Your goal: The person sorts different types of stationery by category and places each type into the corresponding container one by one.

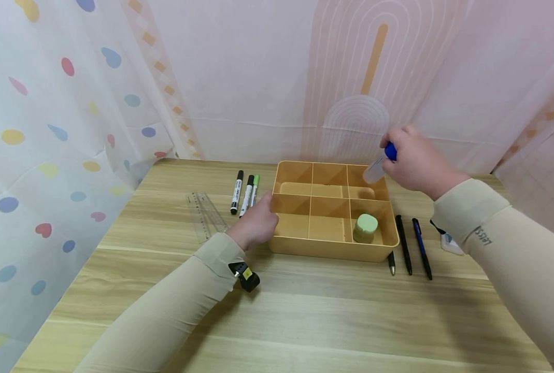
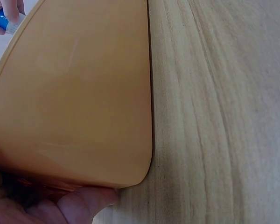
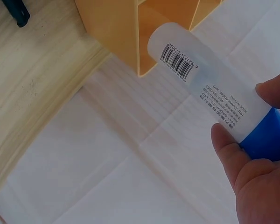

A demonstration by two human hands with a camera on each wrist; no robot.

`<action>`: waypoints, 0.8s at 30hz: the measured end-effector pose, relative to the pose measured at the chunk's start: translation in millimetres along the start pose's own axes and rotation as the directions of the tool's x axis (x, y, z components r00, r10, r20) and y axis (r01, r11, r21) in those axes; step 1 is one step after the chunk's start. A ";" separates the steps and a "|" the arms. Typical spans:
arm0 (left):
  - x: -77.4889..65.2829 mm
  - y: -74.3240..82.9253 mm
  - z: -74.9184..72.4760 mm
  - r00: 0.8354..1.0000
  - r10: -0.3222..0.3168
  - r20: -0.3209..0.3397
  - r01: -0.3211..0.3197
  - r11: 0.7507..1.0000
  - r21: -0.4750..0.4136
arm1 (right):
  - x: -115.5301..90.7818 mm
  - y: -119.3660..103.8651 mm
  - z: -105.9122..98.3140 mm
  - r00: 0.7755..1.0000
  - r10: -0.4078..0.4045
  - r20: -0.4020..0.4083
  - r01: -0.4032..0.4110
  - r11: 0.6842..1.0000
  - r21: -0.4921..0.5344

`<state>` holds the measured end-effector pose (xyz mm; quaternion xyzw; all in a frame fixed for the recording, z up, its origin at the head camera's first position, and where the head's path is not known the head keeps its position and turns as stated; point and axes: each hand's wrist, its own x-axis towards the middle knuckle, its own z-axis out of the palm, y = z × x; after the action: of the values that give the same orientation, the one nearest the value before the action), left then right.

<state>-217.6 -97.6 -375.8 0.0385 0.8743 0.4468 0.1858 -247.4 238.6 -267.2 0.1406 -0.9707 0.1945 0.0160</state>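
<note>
The right hand (image 1: 418, 158) grips a blue-capped tube (image 1: 375, 171), its lower end tilted toward the back right of the organizer (image 1: 332, 250). The left hand (image 1: 258, 220) touches its left side, finger curl unclear; table (image 1: 332, 321) stretches before the front edge, pens (image 1: 403, 244) beside the right.

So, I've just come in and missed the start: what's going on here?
A person's right hand holds a blue-capped bottle, tilted, its uncapped end by the back right compartment of a divided orange tray. Their left hand touches the tray's left end. A green-topped container sits in the front right compartment. Markers and rulers lie left of the tray, pens right of it.
</note>
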 end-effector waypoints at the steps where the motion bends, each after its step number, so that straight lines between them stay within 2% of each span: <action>1: 0.1 0.0 0.0 1.000 -0.001 0.000 0.001 1.000 -0.001 | 0.3 -0.7 0.7 1.000 -0.001 0.008 0.001 1.000 -0.001; 24: -0.2 -0.5 0.1 1.000 -0.003 0.002 0.003 1.000 0.003 | 7.9 -4.9 28.2 0.994 -0.031 0.100 0.034 0.999 -0.034</action>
<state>-217.3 -97.8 -376.2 0.0380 0.8748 0.4454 0.1871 -253.0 221.4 -290.8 0.1657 -0.9711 0.1695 -0.0269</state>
